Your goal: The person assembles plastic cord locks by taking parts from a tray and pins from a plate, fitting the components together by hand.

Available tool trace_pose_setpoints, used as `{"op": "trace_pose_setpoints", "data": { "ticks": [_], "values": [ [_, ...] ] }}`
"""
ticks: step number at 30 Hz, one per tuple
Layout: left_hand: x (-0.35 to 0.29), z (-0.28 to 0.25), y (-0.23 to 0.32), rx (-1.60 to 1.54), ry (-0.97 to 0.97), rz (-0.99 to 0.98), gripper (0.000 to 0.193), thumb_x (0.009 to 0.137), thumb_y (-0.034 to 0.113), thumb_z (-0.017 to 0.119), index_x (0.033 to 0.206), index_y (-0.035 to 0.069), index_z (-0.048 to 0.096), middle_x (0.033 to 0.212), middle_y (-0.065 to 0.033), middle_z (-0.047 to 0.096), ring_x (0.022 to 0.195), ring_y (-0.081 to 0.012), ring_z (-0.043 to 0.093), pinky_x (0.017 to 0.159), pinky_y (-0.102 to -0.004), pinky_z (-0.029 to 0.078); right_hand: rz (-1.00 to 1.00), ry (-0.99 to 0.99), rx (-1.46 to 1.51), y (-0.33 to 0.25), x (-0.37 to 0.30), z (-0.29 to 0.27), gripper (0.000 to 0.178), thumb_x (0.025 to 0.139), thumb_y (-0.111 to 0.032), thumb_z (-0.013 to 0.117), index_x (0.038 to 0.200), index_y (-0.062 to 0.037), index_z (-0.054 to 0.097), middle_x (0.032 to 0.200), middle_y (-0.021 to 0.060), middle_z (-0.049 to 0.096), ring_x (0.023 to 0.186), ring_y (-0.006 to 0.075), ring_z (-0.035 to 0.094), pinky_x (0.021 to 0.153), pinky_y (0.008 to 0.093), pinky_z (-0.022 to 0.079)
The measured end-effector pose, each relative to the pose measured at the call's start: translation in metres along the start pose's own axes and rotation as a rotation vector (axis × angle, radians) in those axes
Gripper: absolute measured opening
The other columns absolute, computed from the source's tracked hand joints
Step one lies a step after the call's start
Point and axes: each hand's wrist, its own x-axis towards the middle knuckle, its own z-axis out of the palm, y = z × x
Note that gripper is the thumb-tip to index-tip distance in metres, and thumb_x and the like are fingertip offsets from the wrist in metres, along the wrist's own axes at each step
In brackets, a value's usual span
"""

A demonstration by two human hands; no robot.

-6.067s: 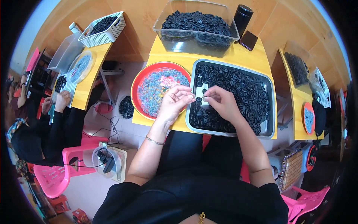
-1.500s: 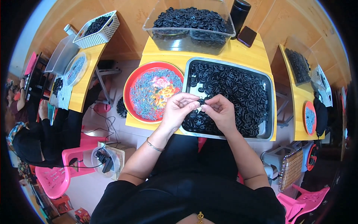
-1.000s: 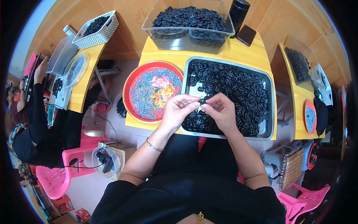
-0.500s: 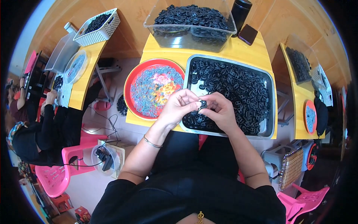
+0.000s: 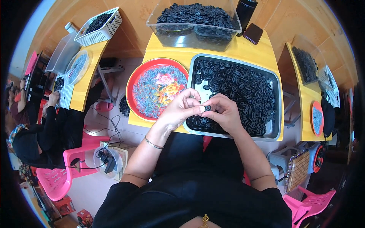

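The left hand (image 5: pixel 180 108) and the right hand (image 5: pixel 222 110) meet fingertip to fingertip above the near left part of the steel tray (image 5: pixel 281 100). The right hand holds a small black piece (image 5: pixel 207 108) in a narrow pinch of thumb and forefinger. The left thumb is at the left end of that piece, its forefinger curled close; whether it grips the piece itself or something tiny against it, I cannot tell.

For this two-handed work, a light, steady pinch on the piece's edges probably serves best, leaving its face visible between the thumbs. Both wrists should stay low and level, since a slip would likely drop the piece among the loose black pieces (image 5: pixel 243 85) below, where it would be hard to pick out.

Left of the tray, the red dish (image 5: pixel 130 91) carries thin grey-blue pins (image 5: pixel 146 99), within easy reach of the left hand; such slim parts are best taken singly. Farther off on the desk (image 5: pixel 167 53), the clear bin (image 5: pixel 190 41) holds more black pieces, out of the elbows' way.
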Motion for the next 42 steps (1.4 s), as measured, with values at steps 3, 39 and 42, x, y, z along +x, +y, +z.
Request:
{"op": "trace_pose_setpoints", "data": {
  "ticks": [3,39,42],
  "values": [
    [0.0,-0.002,0.002,-0.02,0.011,-0.005,0.025,0.078,-0.002,0.059,0.096,0.006,0.043,0.077,-0.0057,0.059,0.071,-0.0103,0.058,0.063,-0.0199,0.047,0.012,-0.006,0.148,-0.001,0.001,0.001,0.025,0.066,-0.002,0.072,0.088,-0.0015,0.061,0.08,0.0024,0.052,0.066,0.0059,0.05,0.057,0.0192,0.042],
    [0.012,-0.089,0.066,1.938,0.281,0.405,0.012,0.072,0.008,0.057,0.08,0.006,0.066,0.077,-0.0111,0.059,0.076,-0.026,0.058,0.069,-0.0353,0.047,0.063,0.222,0.065,-0.005,0.001,0.002,0.01,0.078,-0.003,0.06,0.088,-0.0015,0.058,0.073,-0.002,0.057,0.064,0.0017,0.051,0.057,0.0154,0.039],
    [0.013,-0.097,0.062,2.073,0.234,0.431,0.012,0.071,0.01,0.057,0.077,0.007,0.066,0.074,-0.01,0.058,0.074,-0.0249,0.058,0.068,-0.0351,0.047,0.082,0.213,0.081,-0.005,0.001,0.003,0.01,0.078,-0.003,0.06,0.087,-0.0013,0.058,0.073,-0.0021,0.057,0.064,0.0017,0.051,0.057,0.0155,0.039]
  ]
}}
